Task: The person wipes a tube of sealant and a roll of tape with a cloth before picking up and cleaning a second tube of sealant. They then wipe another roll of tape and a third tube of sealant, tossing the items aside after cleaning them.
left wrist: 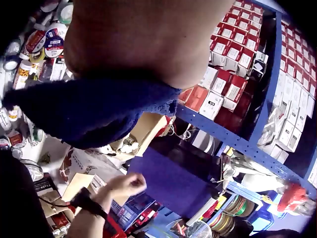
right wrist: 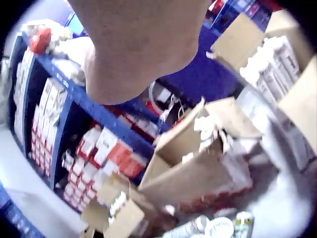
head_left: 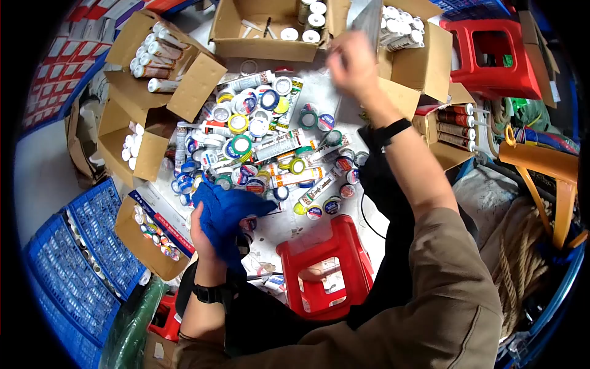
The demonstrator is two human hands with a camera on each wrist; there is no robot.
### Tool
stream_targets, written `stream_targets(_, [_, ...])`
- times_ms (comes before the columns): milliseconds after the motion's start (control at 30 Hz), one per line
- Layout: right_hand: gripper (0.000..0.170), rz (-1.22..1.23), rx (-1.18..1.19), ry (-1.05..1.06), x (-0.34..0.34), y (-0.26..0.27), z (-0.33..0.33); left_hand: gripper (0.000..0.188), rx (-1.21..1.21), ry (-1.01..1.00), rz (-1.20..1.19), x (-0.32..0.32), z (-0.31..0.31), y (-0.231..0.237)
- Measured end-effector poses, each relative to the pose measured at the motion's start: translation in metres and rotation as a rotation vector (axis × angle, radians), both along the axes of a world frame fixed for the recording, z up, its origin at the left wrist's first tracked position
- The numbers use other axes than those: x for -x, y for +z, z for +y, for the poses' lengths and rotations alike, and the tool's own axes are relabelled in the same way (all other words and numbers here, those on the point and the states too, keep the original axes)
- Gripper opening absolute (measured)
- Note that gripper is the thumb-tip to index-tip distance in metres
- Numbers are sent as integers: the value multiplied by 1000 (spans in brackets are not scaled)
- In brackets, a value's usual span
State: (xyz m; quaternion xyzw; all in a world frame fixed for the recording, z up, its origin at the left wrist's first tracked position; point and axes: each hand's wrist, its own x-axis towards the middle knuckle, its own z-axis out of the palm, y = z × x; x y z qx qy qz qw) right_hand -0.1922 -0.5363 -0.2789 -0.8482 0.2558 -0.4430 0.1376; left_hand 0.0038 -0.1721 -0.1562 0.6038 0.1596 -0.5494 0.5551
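Blue cloth (head_left: 224,212) is bunched in the person's left hand (head_left: 204,237), whose thumb and fingers grip it at the near left edge of a mixed heap of tape rolls (head_left: 238,124) and printed tubes (head_left: 279,146). Beyond the heap, the right hand (head_left: 355,64) is raised near the open cartons; its fingers are blurred, and whether they hold anything cannot be told. One wide carton (head_left: 264,49) contains white-capped tubes, and another carton (head_left: 198,86) stands to its left. Nearer the person sits a red stool (head_left: 345,240). Blue crates (head_left: 74,264) flank the left, coiled rope (head_left: 513,258) the right.
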Motion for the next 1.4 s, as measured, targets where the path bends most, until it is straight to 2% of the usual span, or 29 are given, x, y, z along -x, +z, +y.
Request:
stream_targets(33, [18,184,-207,80,-10,-9,31,55,26,-57,3,-2,1,1])
stream_targets(67, [21,393,-256,78,-20,-23,54,55,138,-121,60,-6,2,6])
stream_targets(167, [44,1051,-606,-25,-31,-112,111,56,100,-4,59,-8,7,3])
stream_targets(200, [42,1195,-699,-55,-32,-129,122,56,95,1,58,-7,6,6])
stream_targets(300, [38,1179,-801,-277,-31,-178,146,56,43,92,86,-6,0,21])
stream_targets(367, [37,1143,-799,-311,-30,-195,154,57,70,183,85,-6,2,26])
stream_targets(400, [36,1092,-785,-351,-31,-200,155,57,145,122,97,-13,15,22])
stream_targets(433, [54,1078,-824,-357,-32,-203,154,57,142,130,97,-17,23,17])
stream_targets(467, [55,1087,-821,-367,-34,-201,150,55,90,12,-66,-20,28,13])
stream_targets(500, [55,1091,-818,-380,-39,-185,145,53,38,-108,-231,-24,23,18])
stream_targets(533, [52,1045,-774,-384,-39,-166,143,46,86,-277,-607,-19,10,21])
stream_targets(567, [60,965,-792,-393,-42,-155,137,42,41,-652,-979,-29,14,28])
stream_targets(633, [57,687,-810,-203,-48,-121,128,43,-23,-876,-1519,-44,16,26])
stream_targets(667, [54,513,-886,-80,-53,-98,126,53,-10,-922,-1477,-49,16,30])
stream_targets(700, [44,320,-1169,63,-62,-58,130,53,44,-875,-1379,-51,18,29])
stream_targets(767, [36,37,-1377,248,-72,21,145,50,100,-928,-1563,-50,10,35])
stream_targets(833, [33,-198,-1411,472,-78,93,169,49,333,-672,-1552,-37,1,50])
stream_targets(867, [37,-229,-1353,531,-79,132,183,40,372,-497,-1549,-24,-2,59])
stream_targets(900, [38,-158,-1126,551,-76,178,197,36,454,-272,-1133,-1,-1,62])
stream_targets(933, [39,-168,-1069,530,-73,196,214,36,470,-261,-1155,18,-5,70])
stream_targets(967, [40,-177,-1016,508,-68,210,228,38,641,-179,-1006,39,-9,78])
stream_targets(1033, [42,-100,-789,444,-49,236,245,57,963,-36,-677,82,-17,95])
stream_targets(1067, [43,-103,-773,438,-38,243,251,60,884,-21,-607,109,-21,130])
stream_targets(1167, [42,-41,-759,386,-13,261,273,58,821,-24,-501,112,-14,134])
stream_targets(1200, [45,-49,-708,405,-6,272,274,58,801,3,-549,116,-18,161])
stream_targets(1233, [45,-61,-698,405,1,284,278,57,634,282,-151,111,-22,192])
stream_targets(1300, [49,117,-346,432,18,310,293,54,695,125,-415,103,-17,194])
stream_targets(1367, [55,86,-340,419,27,330,305,51,749,64,-333,105,-2,210])
stream_targets(1400, [57,78,-265,391,32,342,306,50,824,45,-266,110,7,218])
